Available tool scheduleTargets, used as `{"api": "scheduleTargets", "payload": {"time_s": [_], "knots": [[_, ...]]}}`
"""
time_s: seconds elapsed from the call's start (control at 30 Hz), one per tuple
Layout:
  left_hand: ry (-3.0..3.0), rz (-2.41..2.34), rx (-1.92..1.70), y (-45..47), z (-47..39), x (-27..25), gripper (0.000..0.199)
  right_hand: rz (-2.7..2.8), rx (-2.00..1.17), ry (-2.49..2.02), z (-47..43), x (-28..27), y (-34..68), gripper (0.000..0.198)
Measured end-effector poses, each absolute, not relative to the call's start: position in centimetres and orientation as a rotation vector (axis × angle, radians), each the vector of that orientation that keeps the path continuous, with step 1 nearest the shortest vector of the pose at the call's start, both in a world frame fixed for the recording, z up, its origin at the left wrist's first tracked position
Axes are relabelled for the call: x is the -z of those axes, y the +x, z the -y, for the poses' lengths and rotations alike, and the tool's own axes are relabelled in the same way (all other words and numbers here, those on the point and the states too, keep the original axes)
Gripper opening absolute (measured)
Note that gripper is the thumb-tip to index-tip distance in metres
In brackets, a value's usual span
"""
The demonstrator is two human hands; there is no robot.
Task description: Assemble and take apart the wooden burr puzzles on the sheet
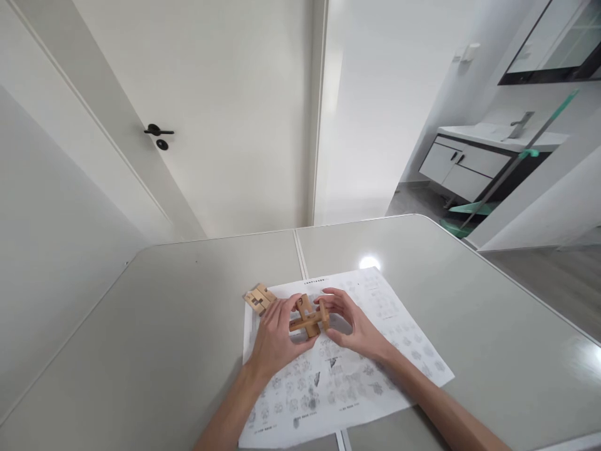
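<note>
My left hand (277, 332) is closed around a partly joined wooden burr puzzle (308, 324), its thumb below and fingers above. The notched wooden bars cross one another, and one upright bar carries a dark printed mark. My right hand (350, 322) curves around the puzzle's right side, with thumb and fingertips at a short wooden bar (323, 313) standing crosswise there. Parts of the joint are hidden behind the fingers. Just beyond my left hand lies a flat group of wooden pieces (260, 299) with a dark gap in it. Beneath both hands spreads a printed instruction sheet (347, 401).
The sheet lies on a glossy grey table (154, 338) with a pale seam down its middle. Behind it stands a white door (244, 113) with a black handle (158, 131). At right are a washbasin cabinet (462, 164) and a green-and-grey long-handled tool (526, 156).
</note>
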State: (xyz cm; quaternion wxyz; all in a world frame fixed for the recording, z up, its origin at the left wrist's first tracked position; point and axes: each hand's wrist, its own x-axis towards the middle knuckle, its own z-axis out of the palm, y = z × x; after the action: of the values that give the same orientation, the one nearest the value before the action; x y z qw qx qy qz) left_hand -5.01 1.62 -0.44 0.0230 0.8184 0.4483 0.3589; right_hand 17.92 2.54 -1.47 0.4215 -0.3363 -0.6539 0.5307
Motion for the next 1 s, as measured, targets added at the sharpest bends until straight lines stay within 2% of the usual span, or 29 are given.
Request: {"api": "scheduleTargets", "payload": {"time_s": [0.13,0.27,0.47,0.57,0.67,0.9,1.0], "knots": [[2.501,-1.423,-1.091,-5.4,-1.8,0.7,0.075,1.613,-1.31,-0.849,-3.2,1.5,18.8,0.065],[2.327,-1.545,-1.119,-5.7,-2.1,1.0,0.079,1.642,-1.094,-0.986,-3.8,1.9,19.5,0.06],[2.139,-1.544,-1.131,-5.3,-1.9,1.0,0.085,1.992,-0.737,-1.163,-3.3,2.5,18.7,0.08],[2.085,-1.514,-1.104,-5.2,-1.8,1.1,0.086,2.126,-0.621,-1.091,-3.2,2.6,18.5,0.079],[2.034,-1.511,-1.079,-5.1,-1.9,1.0,0.085,2.119,-0.623,-1.027,-3.2,2.3,18.6,0.069],[1.992,-1.408,-0.945,-5.1,-1.6,0.4,0.083,1.866,-0.929,-0.891,-2.7,1.0,18.1,0.026],[1.975,-1.367,-0.84,-5.2,-1.5,0.3,0.087,1.824,-1.048,-0.887,-2.5,1.2,18.0,0.021]]}}
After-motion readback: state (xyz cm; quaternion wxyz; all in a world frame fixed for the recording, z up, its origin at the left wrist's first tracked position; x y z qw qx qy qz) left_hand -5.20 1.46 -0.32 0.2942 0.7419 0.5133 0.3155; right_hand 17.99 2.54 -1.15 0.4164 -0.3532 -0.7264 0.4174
